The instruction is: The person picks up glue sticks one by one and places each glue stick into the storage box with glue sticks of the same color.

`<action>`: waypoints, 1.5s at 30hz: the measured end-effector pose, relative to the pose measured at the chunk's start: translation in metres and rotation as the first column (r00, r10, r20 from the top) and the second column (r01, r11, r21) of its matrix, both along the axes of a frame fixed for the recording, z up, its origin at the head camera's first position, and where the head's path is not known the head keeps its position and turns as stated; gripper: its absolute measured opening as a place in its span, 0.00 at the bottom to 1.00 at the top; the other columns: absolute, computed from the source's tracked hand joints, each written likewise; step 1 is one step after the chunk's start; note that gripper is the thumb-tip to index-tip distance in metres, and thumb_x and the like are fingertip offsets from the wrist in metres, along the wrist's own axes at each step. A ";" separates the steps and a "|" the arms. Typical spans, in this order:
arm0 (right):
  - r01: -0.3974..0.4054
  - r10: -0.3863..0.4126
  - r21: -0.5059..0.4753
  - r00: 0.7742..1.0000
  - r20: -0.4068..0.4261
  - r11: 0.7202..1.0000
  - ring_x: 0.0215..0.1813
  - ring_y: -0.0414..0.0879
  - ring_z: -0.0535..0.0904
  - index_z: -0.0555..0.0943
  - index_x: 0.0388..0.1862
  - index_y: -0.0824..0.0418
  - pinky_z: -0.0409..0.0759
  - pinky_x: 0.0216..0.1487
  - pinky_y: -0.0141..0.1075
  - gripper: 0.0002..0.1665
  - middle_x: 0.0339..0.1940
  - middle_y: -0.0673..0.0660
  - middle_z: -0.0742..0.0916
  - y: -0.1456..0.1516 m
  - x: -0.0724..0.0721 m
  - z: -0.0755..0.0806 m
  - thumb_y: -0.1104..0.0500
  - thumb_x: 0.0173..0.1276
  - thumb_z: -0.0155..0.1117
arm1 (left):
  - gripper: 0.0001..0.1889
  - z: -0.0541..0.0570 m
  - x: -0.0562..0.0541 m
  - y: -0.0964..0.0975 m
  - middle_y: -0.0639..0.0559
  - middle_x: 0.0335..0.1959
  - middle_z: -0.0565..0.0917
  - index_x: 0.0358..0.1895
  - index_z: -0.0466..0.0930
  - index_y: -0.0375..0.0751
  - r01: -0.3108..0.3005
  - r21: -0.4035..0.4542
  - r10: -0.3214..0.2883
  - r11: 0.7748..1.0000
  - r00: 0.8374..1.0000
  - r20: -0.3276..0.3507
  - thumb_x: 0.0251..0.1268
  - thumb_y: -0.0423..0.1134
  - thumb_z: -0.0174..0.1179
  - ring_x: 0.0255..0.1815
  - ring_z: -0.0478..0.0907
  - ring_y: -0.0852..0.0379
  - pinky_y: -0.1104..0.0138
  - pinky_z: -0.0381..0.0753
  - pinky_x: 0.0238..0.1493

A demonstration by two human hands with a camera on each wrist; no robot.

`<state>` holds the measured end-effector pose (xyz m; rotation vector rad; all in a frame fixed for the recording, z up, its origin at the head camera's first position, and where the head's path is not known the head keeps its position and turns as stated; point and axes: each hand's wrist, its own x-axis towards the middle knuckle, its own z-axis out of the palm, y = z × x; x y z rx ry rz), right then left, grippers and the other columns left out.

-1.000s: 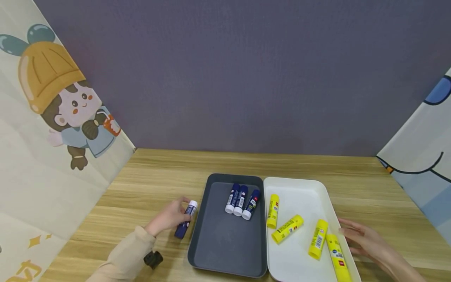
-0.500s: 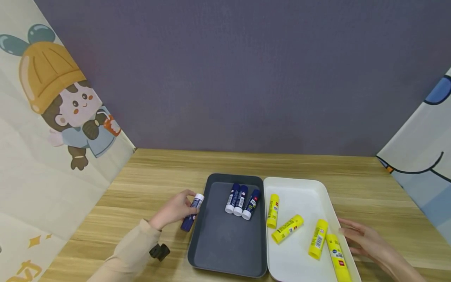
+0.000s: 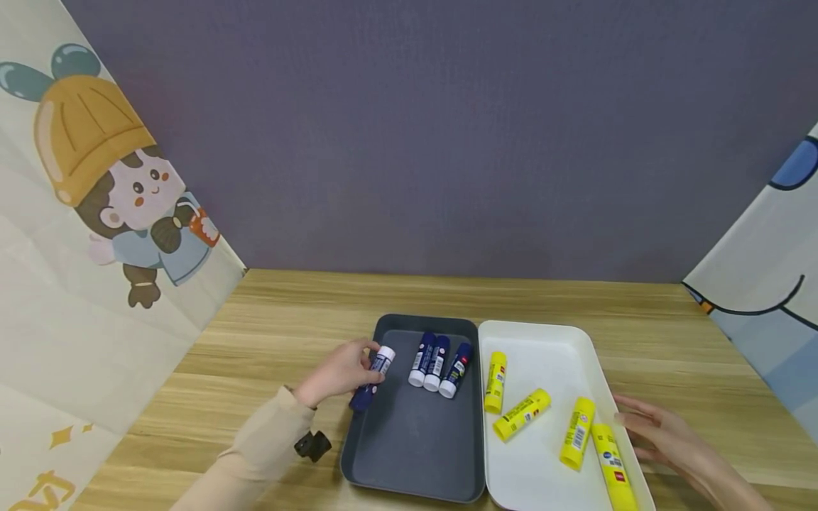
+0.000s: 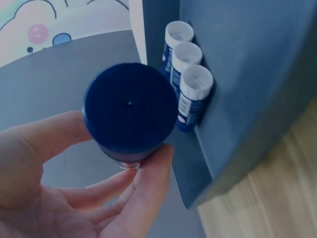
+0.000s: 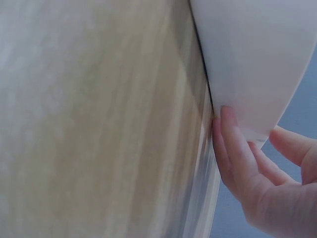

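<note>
My left hand (image 3: 341,370) pinches a dark blue glue stick (image 3: 380,364) with a white end between thumb and fingers, tilted over the left rim of the dark grey tray (image 3: 415,447). In the left wrist view the stick's round blue end (image 4: 130,106) faces the camera. Three similar blue glue sticks (image 3: 437,363) lie side by side at the tray's upper right. At the right, my right hand (image 3: 664,436) rests against the outer wall of the white tray (image 3: 543,344), its fingers (image 5: 237,144) fairly straight and its thumb near the rim.
Several yellow glue sticks (image 3: 522,414) lie spread inside the white tray, which stands against the grey tray's right side. Both are on a wooden table (image 3: 307,305). A dark grey panel (image 3: 447,142) rises behind, with printed cloth (image 3: 51,341) at the sides.
My left hand has carried the blue glue stick rightward and slightly away from me, from the table beside the grey tray to over its left rim. My right hand has stayed put.
</note>
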<state>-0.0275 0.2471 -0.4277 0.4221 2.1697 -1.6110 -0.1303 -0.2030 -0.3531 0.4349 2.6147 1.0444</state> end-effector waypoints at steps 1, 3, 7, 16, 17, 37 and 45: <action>0.004 -0.004 0.001 1.000 0.000 1.000 0.45 0.46 0.78 0.45 0.67 0.72 0.77 0.43 0.44 0.44 0.53 0.66 0.76 0.000 0.000 0.000 0.48 0.65 0.52 | 0.23 0.001 0.000 0.002 0.48 0.21 0.74 0.50 0.70 0.30 0.012 -0.007 -0.012 1.000 1.000 -0.006 0.48 0.32 0.63 0.13 0.68 0.60 0.70 0.69 0.14; 0.004 -0.004 -0.008 1.000 -0.002 1.000 0.45 0.46 0.78 0.45 0.67 0.72 0.77 0.43 0.44 0.44 0.52 0.65 0.77 0.000 0.000 -0.001 0.49 0.65 0.52 | 0.24 0.001 -0.001 0.007 0.49 0.20 0.73 0.51 0.69 0.30 0.039 -0.020 -0.039 0.999 0.999 -0.016 0.48 0.33 0.63 0.12 0.67 0.61 0.70 0.67 0.13; 0.003 -0.003 -0.027 1.000 -0.006 1.000 0.45 0.45 0.78 0.46 0.67 0.72 0.77 0.43 0.44 0.43 0.51 0.64 0.78 0.001 0.001 -0.002 0.49 0.65 0.52 | 0.24 -0.001 -0.002 0.015 0.50 0.19 0.72 0.51 0.69 0.29 0.113 -0.034 -0.114 0.993 0.993 -0.025 0.48 0.32 0.63 0.12 0.66 0.62 0.71 0.66 0.14; 0.010 -0.010 -0.030 1.000 -0.001 1.000 0.44 0.46 0.78 0.45 0.67 0.72 0.77 0.43 0.45 0.44 0.50 0.63 0.78 0.000 0.000 -0.001 0.50 0.65 0.52 | 0.22 -0.005 0.001 0.035 0.52 0.18 0.71 0.48 0.72 0.30 0.264 -0.101 -0.270 0.959 0.961 -0.054 0.47 0.30 0.64 0.14 0.65 0.62 0.71 0.65 0.16; 0.009 -0.009 -0.028 1.000 0.000 1.000 0.44 0.46 0.78 0.45 0.67 0.72 0.77 0.43 0.45 0.44 0.50 0.63 0.78 0.000 0.000 0.000 0.49 0.65 0.52 | 0.21 -0.005 0.002 0.037 0.53 0.17 0.71 0.48 0.73 0.31 0.273 -0.122 -0.282 0.954 0.958 -0.060 0.46 0.31 0.64 0.14 0.65 0.63 0.72 0.65 0.17; 0.005 -0.005 0.004 1.000 0.016 1.000 0.45 0.47 0.78 0.44 0.67 0.72 0.77 0.43 0.44 0.44 0.50 0.64 0.78 -0.006 0.005 0.014 0.49 0.66 0.51 | 0.20 -0.013 0.006 0.064 0.55 0.26 0.76 0.43 0.77 0.43 0.417 -0.279 -0.441 0.865 0.897 -0.029 0.42 0.34 0.68 0.25 0.69 0.65 0.73 0.69 0.28; 0.010 -0.010 -0.002 1.000 0.022 1.000 0.45 0.48 0.78 0.44 0.67 0.72 0.77 0.43 0.45 0.45 0.50 0.64 0.78 -0.005 0.005 0.012 0.48 0.65 0.52 | 0.20 -0.020 0.008 0.070 0.54 0.26 0.76 0.43 0.77 0.42 0.431 -0.321 -0.458 0.844 0.889 -0.012 0.40 0.34 0.68 0.24 0.69 0.65 0.74 0.69 0.28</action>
